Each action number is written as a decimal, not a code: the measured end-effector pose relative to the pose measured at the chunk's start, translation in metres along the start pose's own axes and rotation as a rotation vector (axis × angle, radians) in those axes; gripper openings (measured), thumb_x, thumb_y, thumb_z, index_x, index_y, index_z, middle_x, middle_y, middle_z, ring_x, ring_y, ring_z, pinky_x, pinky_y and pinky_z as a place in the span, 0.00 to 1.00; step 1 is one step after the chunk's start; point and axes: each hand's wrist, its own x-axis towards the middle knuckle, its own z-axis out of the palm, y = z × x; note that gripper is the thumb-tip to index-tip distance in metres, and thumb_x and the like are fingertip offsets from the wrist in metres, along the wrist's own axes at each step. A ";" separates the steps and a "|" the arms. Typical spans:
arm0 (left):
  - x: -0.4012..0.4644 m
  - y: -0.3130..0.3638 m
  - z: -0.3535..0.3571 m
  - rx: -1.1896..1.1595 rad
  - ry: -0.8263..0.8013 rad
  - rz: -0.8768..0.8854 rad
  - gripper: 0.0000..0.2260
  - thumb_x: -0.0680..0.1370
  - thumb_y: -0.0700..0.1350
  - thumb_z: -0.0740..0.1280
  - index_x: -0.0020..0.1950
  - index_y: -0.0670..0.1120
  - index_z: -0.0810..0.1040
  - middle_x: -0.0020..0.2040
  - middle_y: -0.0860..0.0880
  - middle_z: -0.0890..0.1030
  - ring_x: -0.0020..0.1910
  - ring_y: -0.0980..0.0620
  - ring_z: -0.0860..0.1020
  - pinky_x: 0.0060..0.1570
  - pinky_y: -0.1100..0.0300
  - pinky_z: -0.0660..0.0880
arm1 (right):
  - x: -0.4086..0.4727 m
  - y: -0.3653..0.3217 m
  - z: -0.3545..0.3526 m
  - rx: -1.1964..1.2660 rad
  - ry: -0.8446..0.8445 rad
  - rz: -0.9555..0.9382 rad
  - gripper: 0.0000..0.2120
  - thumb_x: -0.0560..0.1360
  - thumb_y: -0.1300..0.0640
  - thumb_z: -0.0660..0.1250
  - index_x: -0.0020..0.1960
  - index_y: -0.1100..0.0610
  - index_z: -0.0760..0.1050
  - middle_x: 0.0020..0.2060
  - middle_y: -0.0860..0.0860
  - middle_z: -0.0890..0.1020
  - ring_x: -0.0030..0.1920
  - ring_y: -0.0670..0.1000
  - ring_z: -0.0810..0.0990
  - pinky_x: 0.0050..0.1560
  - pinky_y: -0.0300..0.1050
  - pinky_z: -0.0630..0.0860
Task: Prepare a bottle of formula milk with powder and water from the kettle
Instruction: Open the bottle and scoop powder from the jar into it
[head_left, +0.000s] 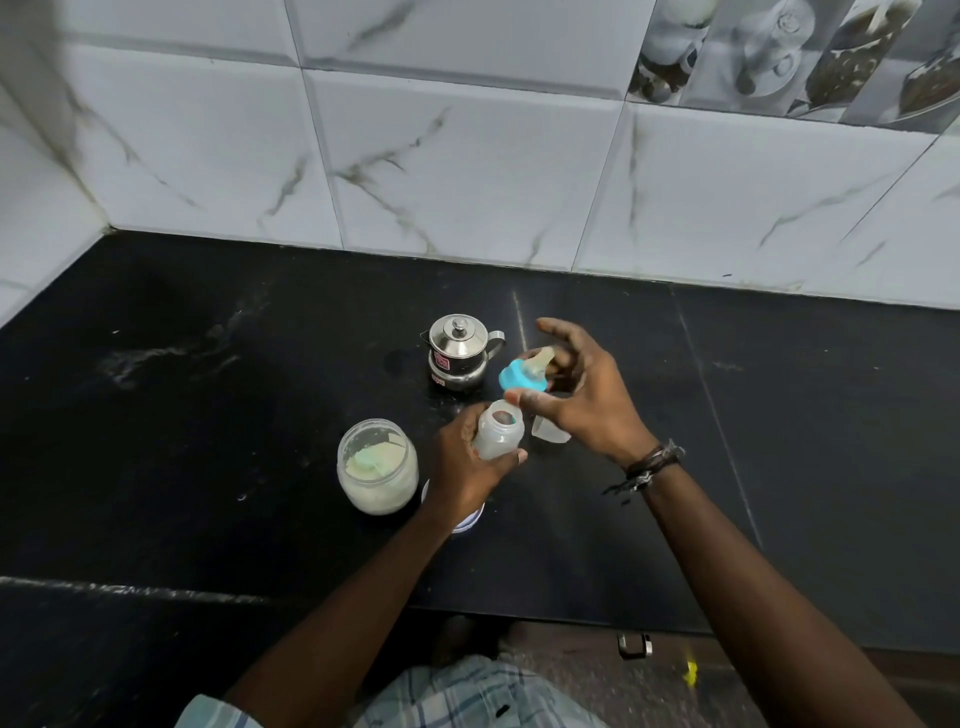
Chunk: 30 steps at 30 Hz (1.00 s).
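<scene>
My left hand (464, 462) grips a small clear baby bottle (497, 429), tilted, its mouth open toward the top. Just above it my right hand (582, 395) holds the blue screw ring with its pale teat (524, 375), lifted clear of the bottle. A small steel kettle (458, 351) with a lid and knob stands behind the hands on the black counter. An open clear jar of pale formula powder (377, 466), with a scoop lying inside, sits left of my left hand. A clear bottle cap (548, 429) lies under my right hand.
A white-and-blue jar lid (470, 521) lies on the black counter (208, 415), mostly hidden under my left wrist. White marble-pattern tiles (467, 156) form the back and left walls. The counter's front edge runs below my forearms, with floor beneath.
</scene>
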 end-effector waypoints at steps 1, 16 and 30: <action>0.001 -0.001 0.001 0.000 0.006 -0.005 0.26 0.61 0.39 0.81 0.57 0.44 0.79 0.51 0.47 0.84 0.50 0.50 0.82 0.53 0.54 0.79 | 0.001 0.000 -0.003 0.064 0.050 0.035 0.35 0.66 0.62 0.81 0.69 0.57 0.71 0.41 0.51 0.81 0.44 0.52 0.81 0.53 0.46 0.81; 0.003 -0.009 -0.004 0.026 0.076 -0.011 0.25 0.61 0.41 0.81 0.55 0.51 0.78 0.49 0.52 0.83 0.49 0.53 0.82 0.53 0.50 0.80 | -0.047 0.083 -0.020 -0.114 -0.035 0.432 0.30 0.65 0.64 0.81 0.62 0.58 0.73 0.47 0.56 0.81 0.45 0.53 0.82 0.46 0.40 0.82; -0.001 -0.006 0.000 0.019 0.091 0.012 0.25 0.61 0.38 0.81 0.51 0.56 0.77 0.47 0.59 0.82 0.44 0.63 0.80 0.50 0.59 0.79 | -0.054 0.096 -0.001 -0.390 -0.079 0.210 0.22 0.63 0.57 0.82 0.52 0.50 0.76 0.48 0.46 0.82 0.50 0.48 0.83 0.55 0.49 0.80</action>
